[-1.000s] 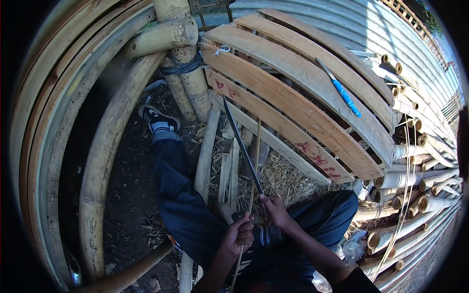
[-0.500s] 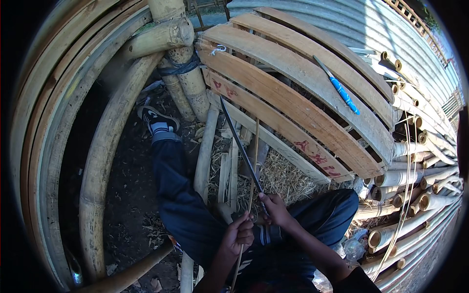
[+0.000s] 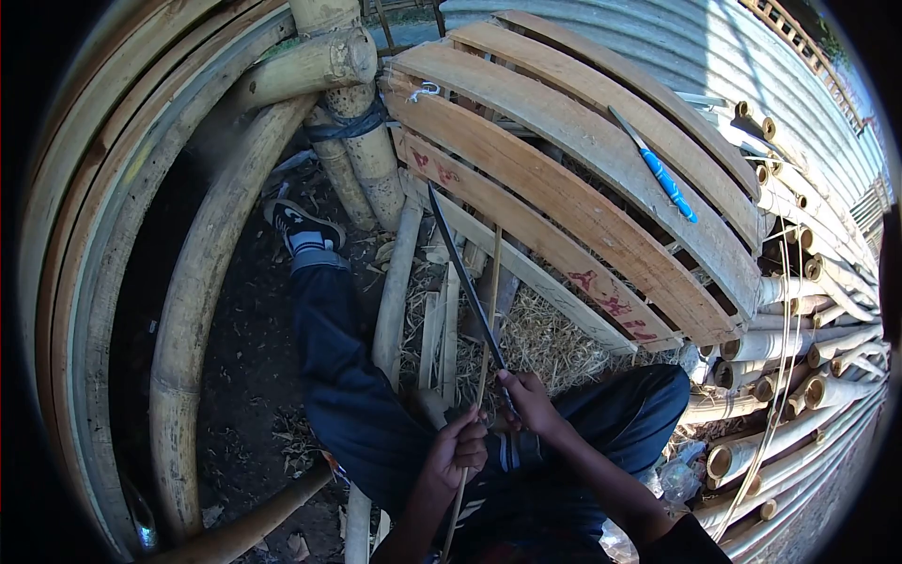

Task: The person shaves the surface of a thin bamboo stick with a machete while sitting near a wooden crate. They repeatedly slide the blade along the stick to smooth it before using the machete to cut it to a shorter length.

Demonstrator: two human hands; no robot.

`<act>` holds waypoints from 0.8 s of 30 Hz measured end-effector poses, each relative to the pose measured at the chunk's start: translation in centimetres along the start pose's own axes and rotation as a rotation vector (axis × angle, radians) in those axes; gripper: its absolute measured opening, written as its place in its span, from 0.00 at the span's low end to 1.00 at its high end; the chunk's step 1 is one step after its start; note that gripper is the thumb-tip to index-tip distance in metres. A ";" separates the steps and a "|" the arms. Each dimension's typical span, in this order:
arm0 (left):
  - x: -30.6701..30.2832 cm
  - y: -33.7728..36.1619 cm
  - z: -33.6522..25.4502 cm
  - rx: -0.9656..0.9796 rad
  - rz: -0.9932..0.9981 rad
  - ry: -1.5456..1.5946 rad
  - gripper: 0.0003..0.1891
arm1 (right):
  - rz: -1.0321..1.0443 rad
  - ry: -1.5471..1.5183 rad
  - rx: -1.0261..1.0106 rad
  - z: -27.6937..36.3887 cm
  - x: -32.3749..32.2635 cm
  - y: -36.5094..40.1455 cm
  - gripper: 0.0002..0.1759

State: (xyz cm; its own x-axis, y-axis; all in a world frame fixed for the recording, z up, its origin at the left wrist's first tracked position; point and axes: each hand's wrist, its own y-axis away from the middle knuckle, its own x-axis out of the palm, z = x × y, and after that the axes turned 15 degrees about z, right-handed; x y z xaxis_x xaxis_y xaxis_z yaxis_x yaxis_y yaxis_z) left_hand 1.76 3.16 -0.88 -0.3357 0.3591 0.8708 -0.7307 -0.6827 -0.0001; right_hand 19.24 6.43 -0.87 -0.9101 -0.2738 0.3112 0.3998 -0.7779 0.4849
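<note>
My left hand (image 3: 458, 447) is closed around a thin bamboo strip (image 3: 494, 282), which runs up from my lap toward the wooden crate. In my right hand (image 3: 528, 404) is the handle of a long dark blade (image 3: 460, 266), its tip pointing up and to the left. The blade crosses the strip just above my hands. A knife with a blue handle (image 3: 665, 184) lies on top of the slatted wooden crate (image 3: 564, 179), beyond my hands.
Bamboo poles (image 3: 183, 329) and long boards (image 3: 94, 282) stand at the left. Many cut bamboo poles (image 3: 752, 456) are stacked at the right. Shavings (image 3: 545, 334) lie under the crate, in front of a corrugated metal sheet (image 3: 658, 38).
The view has shifted very slightly. Both hands, the blade and the strip look almost the same as before.
</note>
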 end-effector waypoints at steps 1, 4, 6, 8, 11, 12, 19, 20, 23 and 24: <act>-0.1 0.0 -0.1 -0.020 0.010 -0.014 0.15 | 0.001 0.001 0.001 -0.1 0.0 -0.1 0.26; -0.2 0.1 -0.3 -0.022 0.004 -0.031 0.15 | -0.003 0.023 -0.008 -0.6 -0.2 -0.4 0.30; -0.3 0.1 -0.4 -0.031 0.015 -0.024 0.15 | 0.007 -0.007 -0.015 -0.8 -0.2 -0.6 0.30; -0.2 0.0 -0.4 -0.041 0.025 -0.018 0.15 | 0.007 -0.002 -0.018 -0.7 -0.2 -0.5 0.30; -0.1 -0.1 -0.4 -0.032 0.021 -0.010 0.15 | 0.013 -0.026 -0.016 -0.3 -0.1 -0.5 0.29; -0.1 -0.2 -0.5 -0.032 0.019 -0.010 0.15 | 0.020 -0.053 -0.011 -0.2 -0.1 -0.5 0.28; -0.2 -0.3 -0.7 -0.042 0.032 -0.016 0.15 | 0.017 -0.038 0.001 0.4 0.1 -0.4 0.27; -0.2 -0.3 -0.6 -0.040 0.030 -0.016 0.15 | -0.029 0.046 0.004 0.3 0.3 -0.3 0.27; 0.0 -0.3 -0.6 -0.048 0.032 -0.043 0.15 | -0.086 0.224 -0.032 -0.6 0.3 0.1 0.27; 0.1 -0.3 -0.6 -0.052 0.036 -0.042 0.15 | -0.096 0.318 -0.068 -0.5 0.2 0.3 0.27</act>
State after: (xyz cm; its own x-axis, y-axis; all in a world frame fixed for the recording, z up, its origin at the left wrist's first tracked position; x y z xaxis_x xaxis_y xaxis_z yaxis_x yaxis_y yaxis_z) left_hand 1.58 3.80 -1.12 -0.3380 0.3075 0.8895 -0.7489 -0.6603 -0.0563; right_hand 19.12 5.86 -1.08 -0.9361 -0.3516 -0.0092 0.3117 -0.8416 0.4410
